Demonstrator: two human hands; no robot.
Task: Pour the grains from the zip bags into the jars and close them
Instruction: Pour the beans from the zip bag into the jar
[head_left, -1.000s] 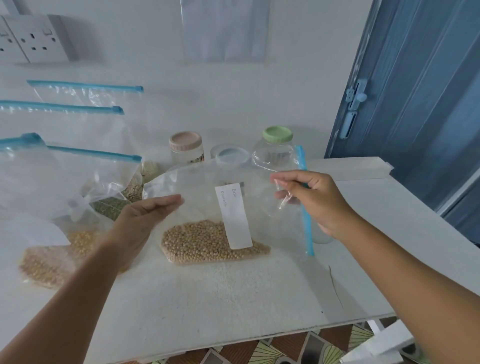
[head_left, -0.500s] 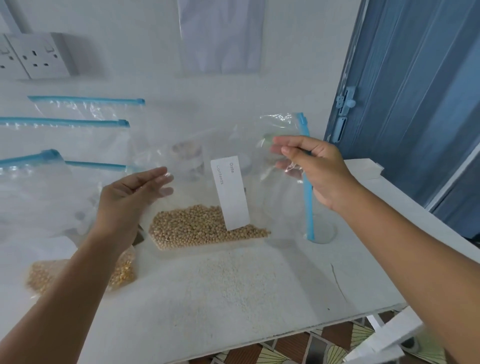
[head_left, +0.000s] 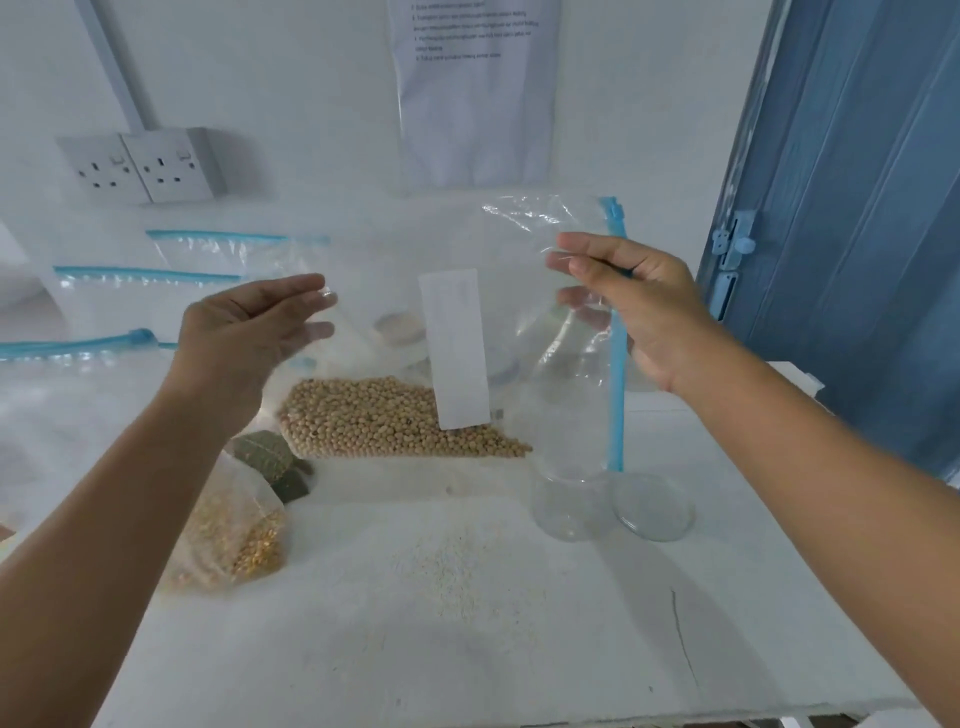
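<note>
Held zip bag (head_left: 467, 322) sits mid-counter (head_left: 467, 623), soybeans (head_left: 395, 421) pooled in its lower left. More bags (head_left: 228, 525) stacked left of it. Open jar (head_left: 566, 499) right, behind the bag, its lid (head_left: 653, 506) beside it.

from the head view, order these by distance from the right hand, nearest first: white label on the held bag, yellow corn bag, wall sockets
1. white label, just left of the right hand
2. yellow corn bag, lower left on the table
3. wall sockets, far upper left on the wall
</note>
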